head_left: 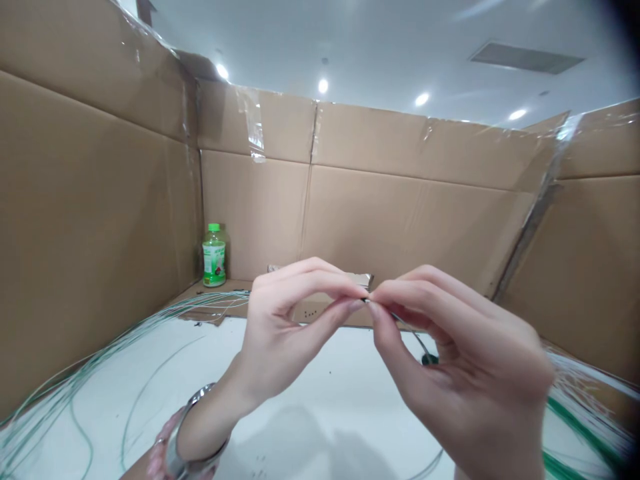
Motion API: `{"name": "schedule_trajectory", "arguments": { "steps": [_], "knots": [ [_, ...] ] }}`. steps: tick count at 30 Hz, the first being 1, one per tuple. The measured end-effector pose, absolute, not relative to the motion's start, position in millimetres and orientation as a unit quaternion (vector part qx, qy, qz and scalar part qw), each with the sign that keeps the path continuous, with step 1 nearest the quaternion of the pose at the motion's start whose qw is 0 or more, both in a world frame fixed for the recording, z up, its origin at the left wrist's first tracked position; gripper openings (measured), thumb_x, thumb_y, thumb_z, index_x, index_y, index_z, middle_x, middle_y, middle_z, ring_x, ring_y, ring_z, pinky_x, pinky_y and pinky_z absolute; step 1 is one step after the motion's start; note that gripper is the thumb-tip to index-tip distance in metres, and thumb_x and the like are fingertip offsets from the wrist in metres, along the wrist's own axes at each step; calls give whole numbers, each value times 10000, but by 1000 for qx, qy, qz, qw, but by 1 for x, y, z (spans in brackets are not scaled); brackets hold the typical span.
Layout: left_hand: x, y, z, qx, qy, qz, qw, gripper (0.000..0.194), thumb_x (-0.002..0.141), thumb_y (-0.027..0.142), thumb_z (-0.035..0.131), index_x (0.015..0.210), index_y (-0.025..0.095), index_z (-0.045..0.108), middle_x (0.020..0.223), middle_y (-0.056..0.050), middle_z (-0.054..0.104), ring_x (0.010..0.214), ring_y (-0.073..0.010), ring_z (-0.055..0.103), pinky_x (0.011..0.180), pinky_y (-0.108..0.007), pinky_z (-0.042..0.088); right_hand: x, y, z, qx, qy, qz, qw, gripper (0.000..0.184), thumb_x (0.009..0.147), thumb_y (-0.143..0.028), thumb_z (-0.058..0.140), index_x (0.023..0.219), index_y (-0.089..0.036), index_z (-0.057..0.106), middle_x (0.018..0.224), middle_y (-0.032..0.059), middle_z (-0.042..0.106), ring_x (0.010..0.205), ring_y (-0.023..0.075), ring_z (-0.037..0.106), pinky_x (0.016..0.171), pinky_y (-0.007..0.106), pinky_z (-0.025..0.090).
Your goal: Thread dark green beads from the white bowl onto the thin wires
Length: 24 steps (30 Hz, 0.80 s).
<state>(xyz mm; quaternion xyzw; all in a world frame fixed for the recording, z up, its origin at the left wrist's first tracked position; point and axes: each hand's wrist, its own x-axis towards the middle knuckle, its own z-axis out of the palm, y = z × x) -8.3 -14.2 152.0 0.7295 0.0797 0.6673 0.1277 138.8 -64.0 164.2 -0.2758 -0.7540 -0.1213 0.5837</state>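
Note:
My left hand (283,333) and my right hand (470,367) meet above the white tabletop (295,433), each with thumb and forefinger pinched. Between the left fingertips shows a tiny dark piece (365,300), too small to name. My right hand's fingertips close on the end of a thin grey wire (421,342), touching or nearly touching the dark piece. Part of this wire passes behind the right fingers, where a dark green object (429,360) is partly hidden. Whether the wire and the dark piece are joined, I cannot tell.
Cardboard walls (410,213) stand around the table. A green-capped bottle (215,260) is in the far left corner. Long green and white wires (120,347) run along the left side. More wires (585,380) lie at right, with thick green strands (580,427) near them.

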Motion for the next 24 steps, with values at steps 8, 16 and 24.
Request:
{"name": "schedule_trajectory", "arguments": {
  "steps": [8,16,24],
  "knots": [
    [-9,-11,151,721,75,675,139,171,751,37,709,825,191,723,793,5,721,701,-81,647,636,-163,532,138,-63,166,-289,-742,-109,595,194,770,16,624,775,-178,631,715,-10,617,613,91,548,557,224,496],
    [-6,-13,149,719,81,680,120,168,758,36,700,832,187,710,784,6,714,693,-86,644,647,-178,537,134,-65,165,-298,-729,-66,613,182,751,3,615,740,-179,628,690,-10,609,590,92,559,554,208,524],
    [0,-10,142,702,66,703,91,181,756,28,694,848,184,698,809,-6,720,719,-100,651,673,-199,540,136,-64,166,-306,-731,-28,609,168,754,-19,614,715,-181,596,645,-12,562,586,97,544,537,196,527]
  ]
}}
